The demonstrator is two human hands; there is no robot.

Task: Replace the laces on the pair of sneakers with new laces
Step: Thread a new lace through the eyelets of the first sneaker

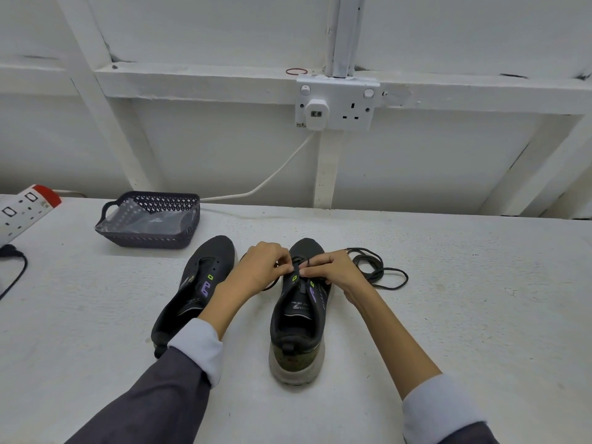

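A lace on the shoe was pinched by the left hand and right hand. The other shoe, beside the left hand, lay unlaced; most work was judged left.

Dark left sneaker sits unlaced beside the right sneaker; black lace coiled alongside.

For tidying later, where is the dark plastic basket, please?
Head view: the dark plastic basket sits left on the white table, behind the laceless dark sneaker.

We had the left shoe beside the right shoe on the table, basket behind them, lace to the right.
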